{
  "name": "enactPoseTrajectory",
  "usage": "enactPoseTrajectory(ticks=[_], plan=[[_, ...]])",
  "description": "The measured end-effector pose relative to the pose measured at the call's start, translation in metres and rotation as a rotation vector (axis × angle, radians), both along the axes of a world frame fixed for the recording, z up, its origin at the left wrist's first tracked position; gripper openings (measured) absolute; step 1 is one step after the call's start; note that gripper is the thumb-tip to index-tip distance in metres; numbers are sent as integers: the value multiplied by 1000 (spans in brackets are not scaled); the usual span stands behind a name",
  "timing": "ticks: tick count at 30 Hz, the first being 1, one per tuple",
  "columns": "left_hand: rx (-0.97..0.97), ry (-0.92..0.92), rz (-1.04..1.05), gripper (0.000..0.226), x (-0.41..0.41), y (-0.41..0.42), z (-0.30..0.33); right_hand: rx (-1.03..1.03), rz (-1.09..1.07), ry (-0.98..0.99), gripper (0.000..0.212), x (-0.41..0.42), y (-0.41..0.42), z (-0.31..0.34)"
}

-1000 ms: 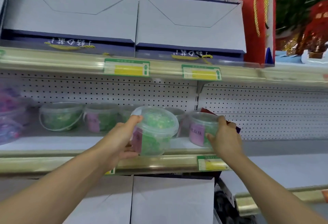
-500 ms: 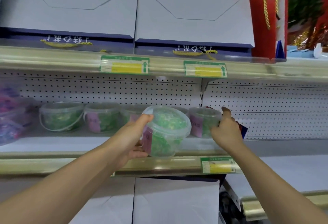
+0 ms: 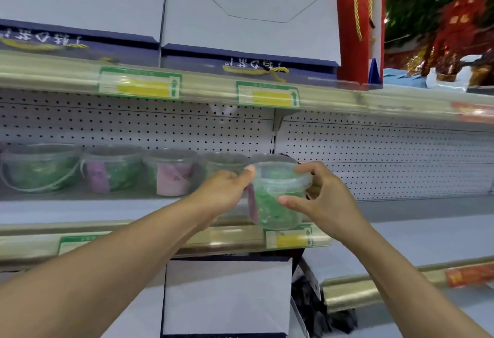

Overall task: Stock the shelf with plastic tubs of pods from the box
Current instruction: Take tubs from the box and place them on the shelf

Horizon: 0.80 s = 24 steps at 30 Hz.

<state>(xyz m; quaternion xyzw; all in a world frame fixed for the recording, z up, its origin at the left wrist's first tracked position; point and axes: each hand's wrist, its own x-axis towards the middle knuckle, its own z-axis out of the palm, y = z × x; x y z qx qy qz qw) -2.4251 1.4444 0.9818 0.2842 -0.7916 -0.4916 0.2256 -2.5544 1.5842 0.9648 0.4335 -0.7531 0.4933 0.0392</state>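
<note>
Four clear plastic tubs of green pods (image 3: 171,171) stand along the far white shelf (image 3: 80,209); a fifth tub (image 3: 278,198), clasped between left hand (image 3: 224,190) and right hand (image 3: 323,198) above the near edge, awaits placement rightward.

Tub in my hands (image 3: 278,196): clear, glossy plastic, smooth, green pods showing through.
Shelved tubs (image 3: 112,167): the same see-through plastic, with matt pink paper labels.
Shelf edge (image 3: 232,236): shiny, brassy strip.
Back panel (image 3: 374,155): matt, perforated.
Boxes above me (image 3: 248,14): smooth matt card.
</note>
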Motion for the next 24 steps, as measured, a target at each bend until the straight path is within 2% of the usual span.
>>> enactPoseTrajectory(ticks=[4, 6, 9, 14, 24], plan=[[-224, -19, -76, 25, -13, 3, -10, 87, -133, 87, 59, -6, 1, -1], [-410, -94, -90, 29, -20, 0, -15, 126, -174, 133, 60, -9, -3, -1], [-634, -237, 26, 49, -24, -5, -17, 121, -189, 127, 61, -16, -13, -3], [-642, -343, 126, 67, -22, -15, -17, 129, -190, 137, 63, -23, -31, -7], [-662, -407, 93, 71, -33, -40, -14, 165, -299, 124, 67, -27, -45, -16]])
